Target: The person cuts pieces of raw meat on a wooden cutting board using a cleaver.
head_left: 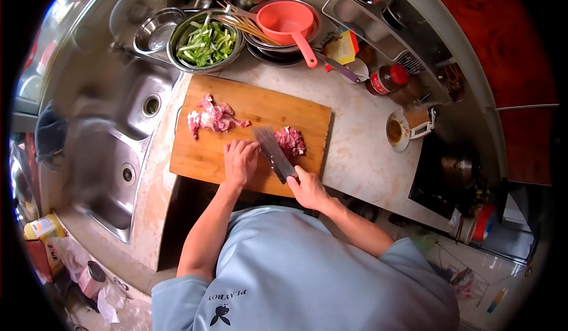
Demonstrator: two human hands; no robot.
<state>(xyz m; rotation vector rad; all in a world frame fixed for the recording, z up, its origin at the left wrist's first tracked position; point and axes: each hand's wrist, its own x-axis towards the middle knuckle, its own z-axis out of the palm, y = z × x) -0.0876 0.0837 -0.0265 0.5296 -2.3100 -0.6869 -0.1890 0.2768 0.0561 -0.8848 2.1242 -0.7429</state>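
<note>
My right hand (pixel 307 188) grips the handle of a cleaver (pixel 271 149). Its broad blade, slightly smeared by motion, stands over a wooden cutting board (pixel 207 153). Just right of the blade lies a small heap of chopped raw meat (pixel 291 141). My left hand (pixel 241 160) rests on the board to the left of the blade, fingers curled and close to it; whatever is under the fingertips is hidden. Beyond that hand, on the board's far left part, sits a pile of larger raw meat pieces (pixel 214 117).
Behind the board stand a bowl of cut green vegetables (pixel 206 42) and a red plastic strainer (pixel 278 22) on stacked bowls. A double sink (pixel 142 144) is at left. To the right are a red-lidded jar (pixel 387 79), a small dish of sauce (pixel 396 130) and a black stove (pixel 435 174).
</note>
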